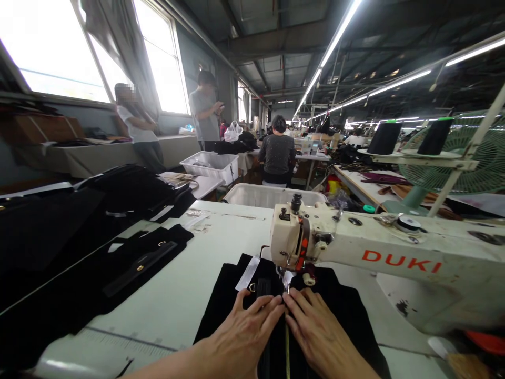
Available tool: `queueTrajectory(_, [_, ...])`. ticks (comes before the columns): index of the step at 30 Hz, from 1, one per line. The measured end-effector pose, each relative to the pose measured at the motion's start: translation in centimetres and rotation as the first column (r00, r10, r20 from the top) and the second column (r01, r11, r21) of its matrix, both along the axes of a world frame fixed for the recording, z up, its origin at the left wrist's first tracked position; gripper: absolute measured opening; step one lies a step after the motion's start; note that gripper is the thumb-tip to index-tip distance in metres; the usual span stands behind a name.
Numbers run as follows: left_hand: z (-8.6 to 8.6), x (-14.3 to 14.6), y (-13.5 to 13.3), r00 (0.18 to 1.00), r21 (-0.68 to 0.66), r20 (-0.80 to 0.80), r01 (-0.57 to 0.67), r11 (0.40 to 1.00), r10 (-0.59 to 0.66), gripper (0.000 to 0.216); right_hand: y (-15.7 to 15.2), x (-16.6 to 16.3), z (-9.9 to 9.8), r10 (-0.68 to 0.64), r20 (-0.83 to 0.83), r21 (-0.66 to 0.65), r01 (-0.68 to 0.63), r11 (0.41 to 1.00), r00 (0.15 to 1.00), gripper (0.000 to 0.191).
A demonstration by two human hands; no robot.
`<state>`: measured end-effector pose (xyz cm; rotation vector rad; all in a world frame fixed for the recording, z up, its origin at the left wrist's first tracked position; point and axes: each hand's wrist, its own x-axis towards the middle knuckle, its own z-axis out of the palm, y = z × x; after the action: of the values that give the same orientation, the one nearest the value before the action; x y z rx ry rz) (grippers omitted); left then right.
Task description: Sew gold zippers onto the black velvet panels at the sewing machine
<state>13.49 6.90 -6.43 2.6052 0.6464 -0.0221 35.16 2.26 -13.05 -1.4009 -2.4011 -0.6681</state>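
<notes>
My left hand (246, 329) lies palm down on a black fabric piece (221, 300), its fingertips near the sewing machine's needle area. My right hand (315, 334) rests flat on the same piece, just right of the seam line. The fingertips of both hands nearly meet in front of the presser foot (287, 281). A narrow gold-coloured strip (288, 350), perhaps a zipper, runs toward me between the hands. Beyond my left fingers are a gold ring (252, 287) and a white label strip (248, 273). The white sewing machine (335, 237) stands over the fabric.
Black fabric pieces (138, 263) with gold fittings lie left, beside a larger dark stack (118, 195). A translucent bin (272, 195) stands behind the table. Thread cones (384, 138) and a green fan (473, 158) are at right. A seated person (278, 152) and two standing people are farther back.
</notes>
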Motion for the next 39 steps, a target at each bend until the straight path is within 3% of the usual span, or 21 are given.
queueTrajectory(10, [0.8,0.3,0.9,0.999,-0.023,-0.008,0.044,0.999,-0.044,0.077,0.4,0.3,0.0,0.005,-0.118,0.01,-0.004,1.0,0.993,0.033])
queueTrajectory(14, [0.5,0.4,1.3,0.998,-0.025,0.036,0.052,0.998,-0.051,0.067,0.7,0.6,-0.4,0.053,-0.168,0.096,-0.037,0.995,0.984,0.032])
queueTrajectory(23, [-1.4,0.9,2.4,0.991,-0.024,0.112,0.076,0.997,-0.073,0.05,2.1,1.4,-1.3,0.096,-0.01,0.173,-0.093,0.981,0.995,0.035])
queueTrajectory(28, [0.4,0.7,2.6,0.985,-0.028,0.155,0.085,0.996,-0.08,0.052,2.7,1.5,-1.7,0.069,-0.016,0.171,-0.065,0.983,0.997,0.036])
queueTrajectory(32, [1.8,0.7,2.7,0.991,-0.034,0.086,0.103,0.994,-0.1,0.061,2.8,1.6,-1.7,0.066,-0.043,0.129,-0.06,0.99,0.997,0.036])
queueTrajectory(39, [1.0,0.8,3.1,0.984,0.004,0.119,0.135,0.991,-0.135,0.058,3.0,2.0,-2.1,0.087,-0.065,0.1,-0.081,0.992,0.994,0.035])
